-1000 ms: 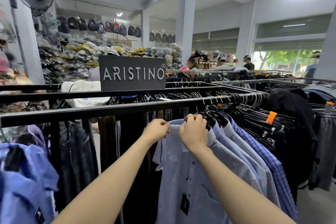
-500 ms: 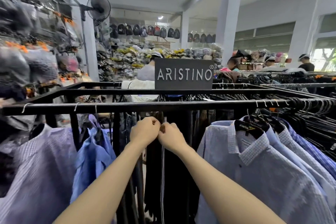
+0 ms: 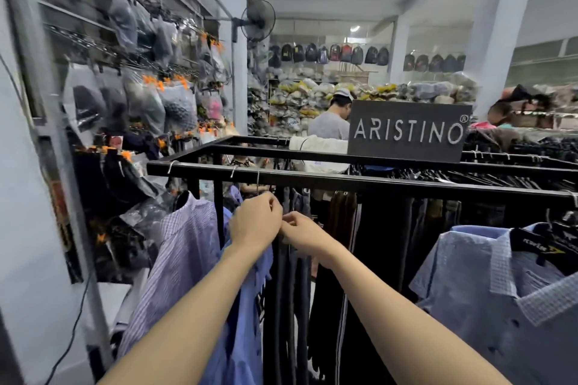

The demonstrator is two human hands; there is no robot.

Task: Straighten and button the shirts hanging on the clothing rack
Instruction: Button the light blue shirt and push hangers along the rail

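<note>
A blue shirt (image 3: 245, 334) hangs from the black rack rail (image 3: 344, 180), left of centre. My left hand (image 3: 255, 223) and my right hand (image 3: 301, 236) meet knuckle to knuckle at its top edge, fingers curled and pinching the fabric there. The hands hide the exact pinch spot. Left of it hangs a lilac checked shirt (image 3: 184, 256). At the right a pale blue shirt with a checked collar (image 3: 488, 306) sits on a black hanger, with more shirts behind it.
Dark trousers (image 3: 378, 259) hang behind and right of my hands. A black ARISTINO sign (image 3: 408, 131) stands on the rack, with a person in a grey shirt (image 3: 328, 125) behind it. Bagged goods (image 3: 147, 97) crowd the left wall; a fan (image 3: 257, 20) is mounted on the pillar.
My view swung left along the rack. Both hands left the pale blue shirt on the right and moved left to the top of the blue shirt.
</note>
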